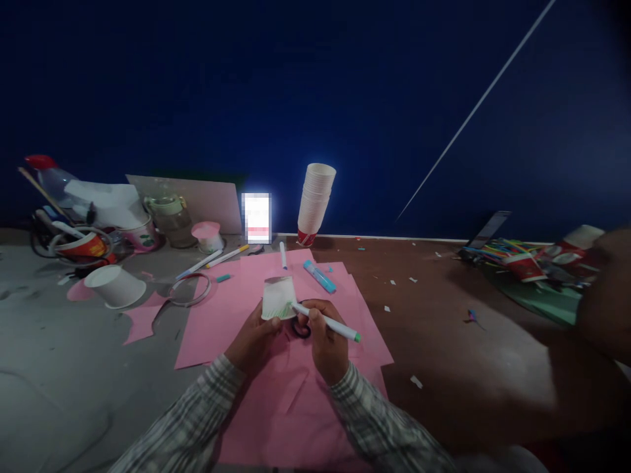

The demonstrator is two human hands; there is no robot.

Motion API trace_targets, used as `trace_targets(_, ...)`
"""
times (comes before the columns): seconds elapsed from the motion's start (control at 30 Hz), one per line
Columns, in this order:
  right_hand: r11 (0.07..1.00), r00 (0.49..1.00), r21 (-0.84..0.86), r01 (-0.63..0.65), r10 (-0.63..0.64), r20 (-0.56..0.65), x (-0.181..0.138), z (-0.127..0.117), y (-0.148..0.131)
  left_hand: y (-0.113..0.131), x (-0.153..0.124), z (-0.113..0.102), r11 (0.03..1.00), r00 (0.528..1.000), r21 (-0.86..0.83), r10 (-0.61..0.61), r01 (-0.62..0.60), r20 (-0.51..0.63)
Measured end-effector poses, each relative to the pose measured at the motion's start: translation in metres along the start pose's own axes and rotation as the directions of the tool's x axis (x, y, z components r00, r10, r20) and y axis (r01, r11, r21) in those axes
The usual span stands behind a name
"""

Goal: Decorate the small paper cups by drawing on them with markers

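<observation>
My left hand (252,341) is closed around a white paper cup (279,297), holding it on its side with the base facing me. My right hand (326,343) grips a white marker with a green end (328,321), its tip touching the cup's wall where green strokes show. Both hands hover over pink paper sheets (236,315). Black scissors (300,329) lie partly hidden under my hands.
A tall stack of paper cups (314,200) stands behind. A blue marker (319,276), pens (282,255) and a tape ring (190,289) lie near the paper. An overturned cup (114,285) and clutter sit left. Coloured straws and cups (522,259) lie right, beside another person's arm (604,295).
</observation>
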State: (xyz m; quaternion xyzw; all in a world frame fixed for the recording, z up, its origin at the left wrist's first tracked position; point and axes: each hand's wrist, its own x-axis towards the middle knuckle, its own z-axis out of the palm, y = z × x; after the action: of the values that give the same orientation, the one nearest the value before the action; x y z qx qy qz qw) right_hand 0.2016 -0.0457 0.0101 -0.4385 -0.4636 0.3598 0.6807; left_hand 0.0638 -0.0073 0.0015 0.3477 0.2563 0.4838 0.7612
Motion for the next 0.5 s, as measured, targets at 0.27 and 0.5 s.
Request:
trace_targets(0.27, 0.997, 0.997, -0.058, 0.052, -0.055, -0.050, 0.0012, -0.0004, -0.0089, -0.0013, -0.0002, -0.0021, 1.000, 1.000, 0.013, 0.015, -0.015, 0.008)
trace_targets(0.5, 0.996, 0.997, -0.079, 0.049, -0.053, -0.047, 0.0015, -0.0003, -0.0074, 0.0031, -0.0013, 0.0056, 1.000, 1.000, 0.011, 0.007, -0.007, 0.012)
